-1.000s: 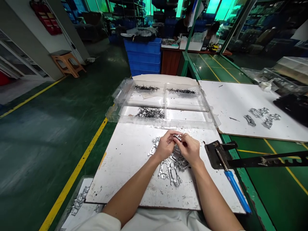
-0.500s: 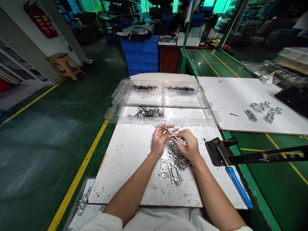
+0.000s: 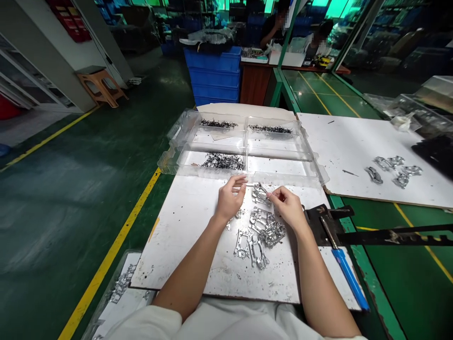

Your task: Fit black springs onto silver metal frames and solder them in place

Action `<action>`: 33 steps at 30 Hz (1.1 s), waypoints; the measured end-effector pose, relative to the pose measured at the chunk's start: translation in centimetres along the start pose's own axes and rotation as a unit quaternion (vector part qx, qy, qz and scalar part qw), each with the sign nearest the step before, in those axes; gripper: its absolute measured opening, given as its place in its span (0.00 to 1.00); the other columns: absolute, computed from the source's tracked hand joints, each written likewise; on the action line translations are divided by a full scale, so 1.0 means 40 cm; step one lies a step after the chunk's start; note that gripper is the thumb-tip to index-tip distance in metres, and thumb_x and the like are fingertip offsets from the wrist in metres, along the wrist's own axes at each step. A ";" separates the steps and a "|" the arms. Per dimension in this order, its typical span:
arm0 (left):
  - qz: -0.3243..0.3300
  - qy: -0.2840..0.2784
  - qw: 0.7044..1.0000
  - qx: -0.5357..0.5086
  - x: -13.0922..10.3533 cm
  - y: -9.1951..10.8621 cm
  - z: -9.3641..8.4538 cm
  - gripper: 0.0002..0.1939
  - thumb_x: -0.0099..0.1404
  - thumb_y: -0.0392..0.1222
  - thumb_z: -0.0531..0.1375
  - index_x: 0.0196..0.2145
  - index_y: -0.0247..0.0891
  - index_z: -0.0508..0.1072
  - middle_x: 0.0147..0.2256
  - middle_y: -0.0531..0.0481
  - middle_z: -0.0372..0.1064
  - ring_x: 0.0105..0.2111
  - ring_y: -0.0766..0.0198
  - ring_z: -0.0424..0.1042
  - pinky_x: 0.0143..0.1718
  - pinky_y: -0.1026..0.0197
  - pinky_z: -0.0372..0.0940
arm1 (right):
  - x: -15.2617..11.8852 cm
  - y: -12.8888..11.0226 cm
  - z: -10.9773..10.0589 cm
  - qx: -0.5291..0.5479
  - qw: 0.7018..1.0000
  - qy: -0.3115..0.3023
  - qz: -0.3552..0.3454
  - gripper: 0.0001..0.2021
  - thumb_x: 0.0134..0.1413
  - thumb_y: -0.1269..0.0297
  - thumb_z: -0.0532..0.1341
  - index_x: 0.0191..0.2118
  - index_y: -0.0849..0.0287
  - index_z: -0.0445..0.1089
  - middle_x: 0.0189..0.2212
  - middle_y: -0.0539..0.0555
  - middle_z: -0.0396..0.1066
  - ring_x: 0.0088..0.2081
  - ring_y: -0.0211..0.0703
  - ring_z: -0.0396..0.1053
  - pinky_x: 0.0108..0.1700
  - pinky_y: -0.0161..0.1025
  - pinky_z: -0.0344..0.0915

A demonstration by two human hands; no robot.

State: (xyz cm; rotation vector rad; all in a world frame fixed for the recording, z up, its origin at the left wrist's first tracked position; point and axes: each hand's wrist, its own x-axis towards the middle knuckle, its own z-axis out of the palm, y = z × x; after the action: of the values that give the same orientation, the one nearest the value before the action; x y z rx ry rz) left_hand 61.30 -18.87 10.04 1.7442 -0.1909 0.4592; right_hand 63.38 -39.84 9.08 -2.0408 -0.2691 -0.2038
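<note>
My right hand (image 3: 287, 205) pinches the edge of a silver metal bracket (image 3: 259, 192) between thumb and fingers, just beyond a heap of similar parts. My left hand (image 3: 230, 200) is apart from it on the left, fingers curved and thumb spread, with nothing seen in it. Between my forearms lies the heap of silver metal brackets (image 3: 267, 226) on the white board (image 3: 191, 236). A few smaller silver pieces (image 3: 233, 217) lie beside my left wrist, partly hidden by it.
Beyond my hands stands a clear divided tray (image 3: 283, 178) with small black pieces (image 3: 224, 160) in several compartments. To the right are a black metal bracket arm (image 3: 389, 233), a blue-handled tool (image 3: 348, 276) and more silver parts (image 3: 401, 179). Two people sit at the back.
My hands have moved apart. The bracket that both hands held is now only in my right hand, lower and flatter near the heap. The view has shifted slightly left.
</note>
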 end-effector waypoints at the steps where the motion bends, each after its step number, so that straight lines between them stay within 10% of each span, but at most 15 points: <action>1: 0.024 -0.015 0.999 0.036 0.002 0.000 -0.005 0.11 0.68 0.42 0.58 0.47 0.38 0.74 0.42 0.43 0.76 0.41 0.57 0.75 0.40 0.57 0.70 | 0.006 0.010 -0.003 -0.009 1.000 0.008 0.010 0.17 0.55 0.47 0.64 0.29 0.57 0.69 0.22 0.48 0.65 0.25 0.39 0.61 0.30 0.37 0.56; 8: 0.119 -0.285 0.918 0.247 -0.041 0.026 0.045 0.12 0.62 0.43 0.62 0.43 0.39 0.74 0.45 0.43 0.71 0.48 0.50 0.68 0.50 0.46 0.63 | 0.017 0.042 0.003 0.023 0.990 0.136 0.035 0.18 0.54 0.47 0.63 0.35 0.59 0.73 0.27 0.51 0.70 0.29 0.41 0.63 0.35 0.39 0.60; 17: 0.020 -0.386 0.879 0.278 -0.051 0.039 0.042 0.13 0.56 0.50 0.65 0.32 0.38 0.71 0.36 0.47 0.73 0.41 0.52 0.71 0.49 0.51 0.60 | 0.069 -0.042 0.067 0.052 0.995 0.084 -0.030 0.18 0.54 0.47 0.63 0.32 0.59 0.71 0.24 0.49 0.67 0.25 0.40 0.61 0.31 0.37 0.59; 25: -0.032 -0.364 0.897 0.249 -0.041 0.046 0.009 0.06 0.58 0.44 0.57 0.29 0.41 0.63 0.28 0.50 0.69 0.31 0.57 0.70 0.27 0.60 0.56 | 0.332 -0.186 0.193 -0.300 0.941 -0.127 -0.086 0.09 0.59 0.63 0.57 0.38 0.57 0.74 0.38 0.56 0.76 0.39 0.47 0.71 0.38 0.38 0.60; 33: -0.112 -0.178 0.977 0.025 -0.023 0.009 -0.003 0.11 0.54 0.36 0.58 0.27 0.40 0.55 0.22 0.57 0.57 0.26 0.66 0.63 0.26 0.65 0.52 | 0.445 -0.206 0.340 -0.313 0.903 -0.264 -0.131 0.12 0.45 0.63 0.67 0.39 0.56 0.76 0.33 0.52 0.76 0.34 0.44 0.70 0.34 0.35 0.58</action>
State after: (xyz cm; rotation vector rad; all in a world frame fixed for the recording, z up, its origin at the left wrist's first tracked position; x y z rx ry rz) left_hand 60.32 -18.95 10.01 1.8621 -0.2355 -0.0163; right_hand 78.59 -22.24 14.36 -2.6733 -0.9185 0.1312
